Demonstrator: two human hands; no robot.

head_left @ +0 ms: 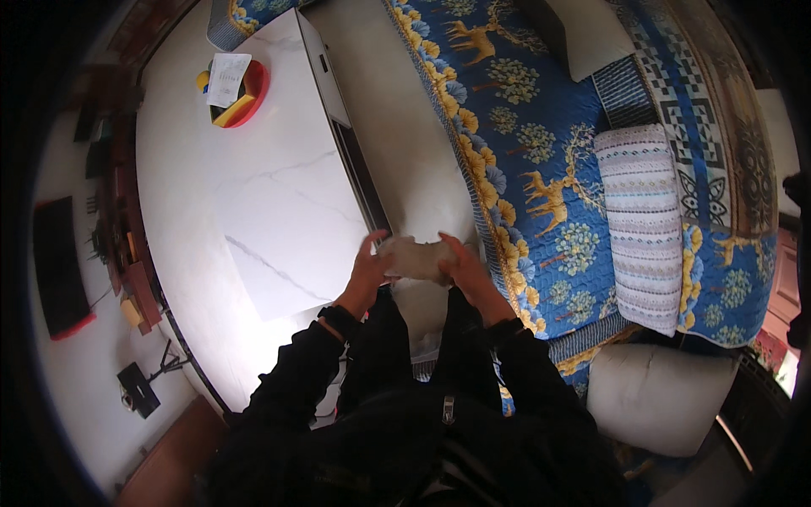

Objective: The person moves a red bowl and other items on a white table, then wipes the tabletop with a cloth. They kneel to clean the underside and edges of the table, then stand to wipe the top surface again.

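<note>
A small greyish-beige cloth [416, 258] is stretched between my two hands, above the gap between the table and the sofa. My left hand [369, 272] holds its left end, thumb and fingers around the edge. The right end is in my right hand [467, 269], with the index finger pointing up past the cloth's top edge. The cloth is somewhat blurred, so its folds are hard to make out. To the left of my left hand lies the white marble-patterned top of a low table [279, 190]. My right hand is close to the sofa's front edge.
On the table a red round tray [258, 89] holds a paper [228, 79] bearing writing. The sofa's blue deer-patterned cover [532, 139] runs along the right, with a striped cushion [640, 228] on it. A phone tripod [166, 367] stands at the far left.
</note>
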